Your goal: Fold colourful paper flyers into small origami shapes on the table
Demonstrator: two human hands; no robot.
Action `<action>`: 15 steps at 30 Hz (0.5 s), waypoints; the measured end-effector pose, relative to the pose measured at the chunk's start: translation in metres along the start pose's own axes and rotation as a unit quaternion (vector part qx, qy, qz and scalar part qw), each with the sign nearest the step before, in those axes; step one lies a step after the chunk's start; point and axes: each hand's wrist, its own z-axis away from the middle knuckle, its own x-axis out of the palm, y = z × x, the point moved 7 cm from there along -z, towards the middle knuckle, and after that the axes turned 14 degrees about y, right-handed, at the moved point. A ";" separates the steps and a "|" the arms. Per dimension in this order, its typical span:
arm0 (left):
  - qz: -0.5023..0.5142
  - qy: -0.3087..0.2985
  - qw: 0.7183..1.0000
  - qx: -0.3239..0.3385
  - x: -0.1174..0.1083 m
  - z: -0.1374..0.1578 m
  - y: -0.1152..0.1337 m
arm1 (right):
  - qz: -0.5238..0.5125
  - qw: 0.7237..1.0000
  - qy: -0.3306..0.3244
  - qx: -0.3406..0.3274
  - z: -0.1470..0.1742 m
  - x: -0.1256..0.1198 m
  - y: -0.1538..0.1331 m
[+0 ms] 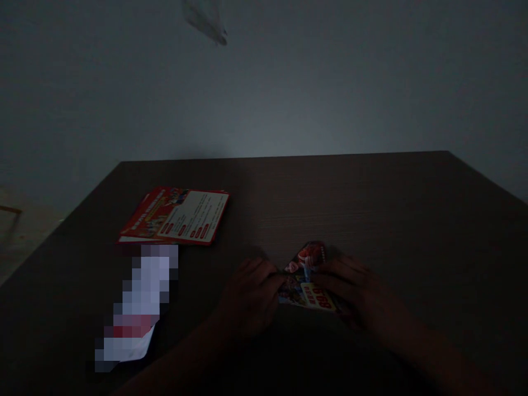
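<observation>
Floor edge: a dim, tan, mottled patch of floor (31, 225), crossed by a thin brown bar (10, 209).
Tabletop: a dark brown tabletop (284, 192) with fine, wood-like grain, straight edges and angled far corners.
Pale slab: a long, narrow, pale slab (140, 308) lying slantwise, blurred into blocks with a reddish band; one smooth, rounded white corner shows.
Red stack: a flat stack of glossy-looking printed sheets (177, 217), red with a white text panel and rounded corners, its edges slightly out of line, just beyond the slab.
Hanging piece: a translucent, plastic-like piece (204, 21) against the smooth grey wall (289, 99), cut off above.
Left hand: the left hand (253, 297) is curled, thumb and fingers drawn together on the left edge of the leaflet.
Leaflet: the leaflet (305, 280) sits between both hands, low over the near part of the table, thin and colourful, with a rounded upper corner and a yellow price panel; it looks bent or folded.
Right hand: the right hand (355, 286) lays half-bent fingers over the leaflet's right side; its thumb is lost in darkness, so I cannot tell whether it pinches.
</observation>
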 end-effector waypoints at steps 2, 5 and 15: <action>0.009 0.008 1.000 -0.008 0.000 0.000 -0.002 | -0.008 1.000 0.012 0.002 0.000 0.000 0.001; 0.020 0.025 0.999 -0.025 -0.001 -0.001 -0.004 | -0.032 0.999 0.039 0.015 -0.002 0.000 0.004; -0.025 0.022 0.996 -0.082 0.004 -0.004 -0.010 | -0.070 0.990 0.085 0.092 -0.008 0.001 0.011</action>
